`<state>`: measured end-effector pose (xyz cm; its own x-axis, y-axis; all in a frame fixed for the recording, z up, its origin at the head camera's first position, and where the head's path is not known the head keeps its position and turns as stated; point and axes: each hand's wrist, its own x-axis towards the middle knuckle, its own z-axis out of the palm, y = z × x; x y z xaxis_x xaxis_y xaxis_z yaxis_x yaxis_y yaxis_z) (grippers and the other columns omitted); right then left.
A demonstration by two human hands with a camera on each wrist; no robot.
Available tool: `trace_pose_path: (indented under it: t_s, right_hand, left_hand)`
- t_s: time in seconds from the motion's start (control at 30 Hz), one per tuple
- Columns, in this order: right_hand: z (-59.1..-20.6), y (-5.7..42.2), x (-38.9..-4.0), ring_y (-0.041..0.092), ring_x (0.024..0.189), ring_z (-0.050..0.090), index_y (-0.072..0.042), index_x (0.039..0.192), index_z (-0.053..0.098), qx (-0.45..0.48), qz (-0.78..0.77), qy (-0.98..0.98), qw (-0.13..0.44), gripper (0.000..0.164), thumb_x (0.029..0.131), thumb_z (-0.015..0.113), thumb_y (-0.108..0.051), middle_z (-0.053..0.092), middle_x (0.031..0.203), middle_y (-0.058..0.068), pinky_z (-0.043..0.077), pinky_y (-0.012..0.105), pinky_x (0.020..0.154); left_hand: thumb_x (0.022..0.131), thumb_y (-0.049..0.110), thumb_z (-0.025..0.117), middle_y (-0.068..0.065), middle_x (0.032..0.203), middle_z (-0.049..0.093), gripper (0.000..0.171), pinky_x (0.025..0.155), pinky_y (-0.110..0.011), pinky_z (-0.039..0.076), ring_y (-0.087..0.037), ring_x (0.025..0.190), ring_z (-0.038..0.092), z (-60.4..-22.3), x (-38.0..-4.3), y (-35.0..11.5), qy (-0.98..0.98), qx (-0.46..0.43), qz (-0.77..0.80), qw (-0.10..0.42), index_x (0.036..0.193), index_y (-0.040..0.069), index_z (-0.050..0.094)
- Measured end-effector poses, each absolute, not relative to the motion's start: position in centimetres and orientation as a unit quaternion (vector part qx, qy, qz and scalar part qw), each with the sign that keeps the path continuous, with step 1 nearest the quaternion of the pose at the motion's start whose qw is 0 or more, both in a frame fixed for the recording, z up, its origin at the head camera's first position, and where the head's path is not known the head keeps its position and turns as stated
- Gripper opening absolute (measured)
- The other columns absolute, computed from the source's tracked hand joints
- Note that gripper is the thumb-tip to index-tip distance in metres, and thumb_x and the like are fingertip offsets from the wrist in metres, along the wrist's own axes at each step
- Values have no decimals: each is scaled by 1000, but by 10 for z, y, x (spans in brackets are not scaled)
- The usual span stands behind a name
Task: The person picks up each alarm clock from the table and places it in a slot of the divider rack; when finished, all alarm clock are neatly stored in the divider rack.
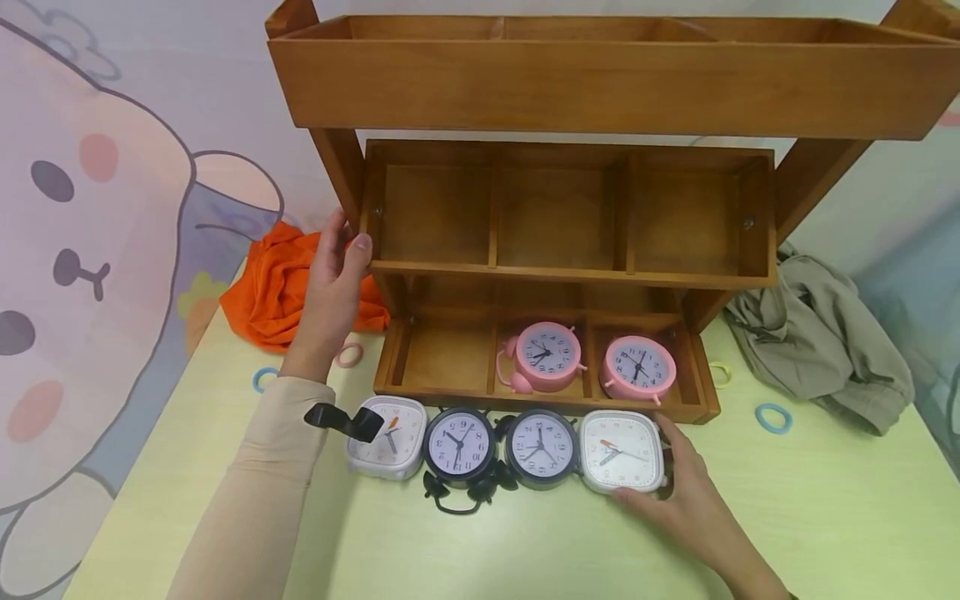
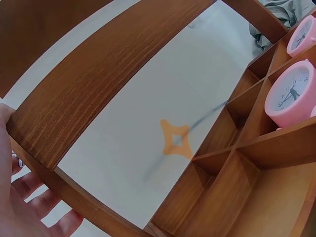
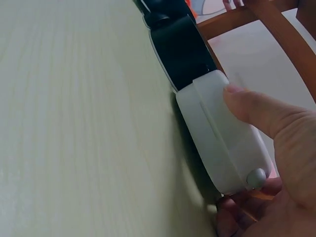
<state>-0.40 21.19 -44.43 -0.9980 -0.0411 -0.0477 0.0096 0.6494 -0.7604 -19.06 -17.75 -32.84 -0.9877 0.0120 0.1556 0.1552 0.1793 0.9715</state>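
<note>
The right white clock lies on the bench just in front of the right part of the wooden rack's bottom front edge, between the thumb and fingers of the right hand, which holds it by its sides. Well apart from it, the left hand grips the left end of the rack's middle tier, thumb on the front and fingers behind (the left wrist view shows them bent round the wood).

Leftward from the held clock runs a row along that edge: one black clock right beside it, another black clock, then the left white clock, partly hidden by a black wrist piece. In the bottom tier, one pink clock sits in the middle compartment and another pink clock in the right one. An orange cloth lies toward the bench's left edge, a grey-green cloth toward its right edge.

The left forearm, in a beige sleeve, stretches up past the row's left end; the right arm comes in from the lower right, its hand low over the bench.
</note>
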Motion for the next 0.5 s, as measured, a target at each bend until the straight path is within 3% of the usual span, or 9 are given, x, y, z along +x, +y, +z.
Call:
trace_pose_path:
  t_s: [0.23,0.5]
  right_hand:
    - [-447,213,-6,37,122,43,-2,146,33,-18,-401,916,24,105,65,92,-35,43,133,24,37,60,101]
    - [-446,213,-4,37,122,47,1,141,39,-14,-387,922,10,105,61,93,-40,49,133,21,38,57,101]
  left_hand:
    - [103,35,46,-1,160,30,61,119,-44,33,-19,147,31,-329,-191,-178,-757,-59,-648,59,158,25,20]
    - [103,38,47,1,161,30,62,119,-44,33,-18,148,30,-329,-191,-178,-763,-53,-641,55,158,27,19]
